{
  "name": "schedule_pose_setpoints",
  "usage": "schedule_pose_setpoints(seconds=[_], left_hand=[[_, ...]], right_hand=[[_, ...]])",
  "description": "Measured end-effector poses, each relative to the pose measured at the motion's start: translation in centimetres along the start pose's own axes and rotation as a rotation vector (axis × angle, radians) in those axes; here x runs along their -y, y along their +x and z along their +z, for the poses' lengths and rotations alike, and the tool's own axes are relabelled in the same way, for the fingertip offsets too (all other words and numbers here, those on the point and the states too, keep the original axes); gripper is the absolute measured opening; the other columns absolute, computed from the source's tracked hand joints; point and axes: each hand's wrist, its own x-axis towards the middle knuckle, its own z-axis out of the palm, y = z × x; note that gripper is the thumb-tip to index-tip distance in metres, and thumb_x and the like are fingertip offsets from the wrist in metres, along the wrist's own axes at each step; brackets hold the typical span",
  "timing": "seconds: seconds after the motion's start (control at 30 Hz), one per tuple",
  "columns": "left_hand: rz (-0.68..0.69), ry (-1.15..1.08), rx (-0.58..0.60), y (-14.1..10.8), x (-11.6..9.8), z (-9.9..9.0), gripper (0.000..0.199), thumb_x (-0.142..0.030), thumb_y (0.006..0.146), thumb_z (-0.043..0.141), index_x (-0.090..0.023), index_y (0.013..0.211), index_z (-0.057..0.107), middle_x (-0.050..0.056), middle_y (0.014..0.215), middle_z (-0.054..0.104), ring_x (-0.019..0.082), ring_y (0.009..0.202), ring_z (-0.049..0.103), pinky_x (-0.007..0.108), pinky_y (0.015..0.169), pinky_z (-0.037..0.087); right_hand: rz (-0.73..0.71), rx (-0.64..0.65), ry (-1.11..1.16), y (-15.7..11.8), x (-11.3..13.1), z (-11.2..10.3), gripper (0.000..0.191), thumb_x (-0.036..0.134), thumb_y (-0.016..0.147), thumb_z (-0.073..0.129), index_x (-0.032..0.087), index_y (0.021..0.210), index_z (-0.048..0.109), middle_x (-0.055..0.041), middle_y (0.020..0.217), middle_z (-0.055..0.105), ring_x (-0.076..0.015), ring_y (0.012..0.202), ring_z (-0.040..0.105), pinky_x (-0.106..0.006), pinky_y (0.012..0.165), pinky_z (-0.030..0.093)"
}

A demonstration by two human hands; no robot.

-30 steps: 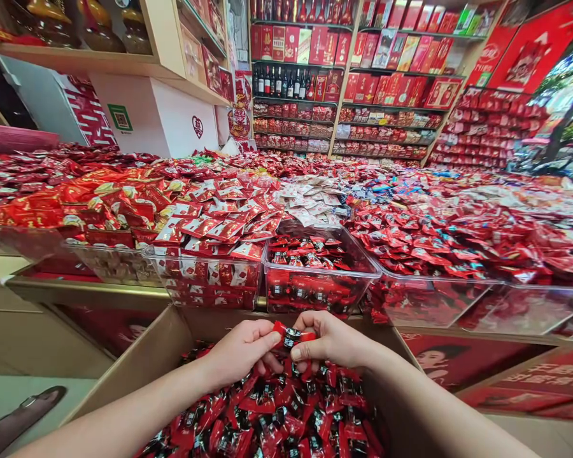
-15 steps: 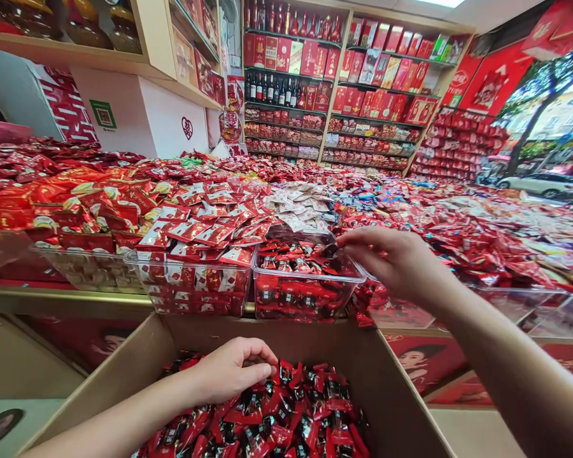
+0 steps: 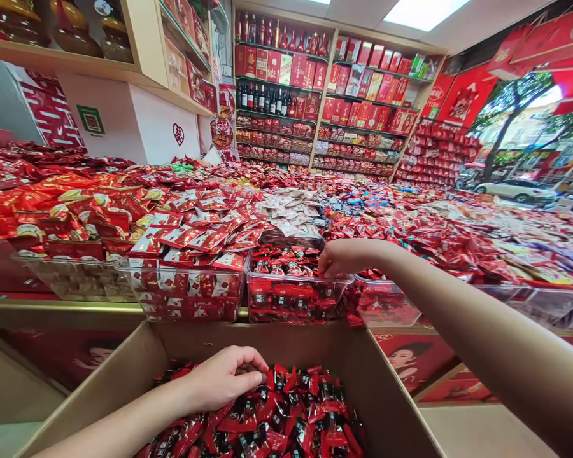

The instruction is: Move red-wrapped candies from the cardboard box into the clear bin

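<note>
My left hand [image 3: 232,376] rests on red-and-black wrapped candies [image 3: 286,413] inside an open cardboard box [image 3: 391,394]. Its thumb and fingers are curved toward each other with a gap between them, and no candy shows in it. My right hand [image 3: 337,257] is bent down at the wrist over the right side of a clear plastic bin [image 3: 298,299] of the same candies. Its fingers are curled together at the candies, and whatever they hold is hidden.
Left of the bin stands another clear bin [image 3: 186,292] heaped with red-and-white packets. Many more packets [image 3: 458,235] cover the display to the right. Shelves [image 3: 315,95] with bottles and red boxes rise behind.
My right hand has moved left and down into the bin, its wrist now bent and its fingers closed in. My left hand keeps its place on the candies. The view has shifted slightly.
</note>
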Motion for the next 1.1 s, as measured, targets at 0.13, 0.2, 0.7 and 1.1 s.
schedule_pose_setpoints(seconds=[0.13,0.2,0.7,1.1], left_hand=[[0.005,0.007,0.009,-0.1,-0.1,-0.1,0.024,-0.034,0.071,0.042,-0.02,0.085,0.054,-0.002,0.075,0.06,0.013,0.069,0.052,0.022,0.063,0.038],[0.0,-0.008,0.019,-0.1,0.0,-0.1,0.025,-0.034,0.071,0.042,-0.019,0.086,0.054,-0.001,0.075,0.06,0.013,0.068,0.052,0.021,0.061,0.039],[-0.018,0.034,0.014,-0.2,-0.1,0.0,0.025,-0.034,0.07,0.042,-0.019,0.085,0.056,-0.001,0.073,0.058,0.012,0.066,0.051,0.02,0.06,0.039],[-0.026,0.055,0.048,0.0,0.4,0.3,0.026,-0.035,0.07,0.042,-0.019,0.085,0.056,-0.001,0.072,0.057,0.012,0.065,0.05,0.02,0.06,0.039]], right_hand=[[-0.001,0.043,-0.036,0.5,0.6,0.0,0.024,0.019,0.063,0.05,0.016,0.082,0.064,-0.0017,0.069,0.061,-0.0096,0.055,0.048,-0.019,0.049,0.034],[0.008,0.08,-0.051,0.5,1.0,-0.1,0.023,0.021,0.064,0.05,0.016,0.081,0.065,-0.0014,0.062,0.06,-0.0088,0.051,0.046,-0.019,0.046,0.032],[0.059,0.199,-0.1,0.6,0.9,-0.6,0.022,0.018,0.061,0.054,0.017,0.079,0.066,-0.0016,0.063,0.06,-0.0109,0.053,0.048,-0.02,0.045,0.033],[0.083,0.292,0.106,1.7,1.6,-0.5,0.029,0.033,0.062,0.057,0.015,0.084,0.062,-0.0043,0.069,0.061,-0.0107,0.056,0.053,-0.02,0.049,0.038]])
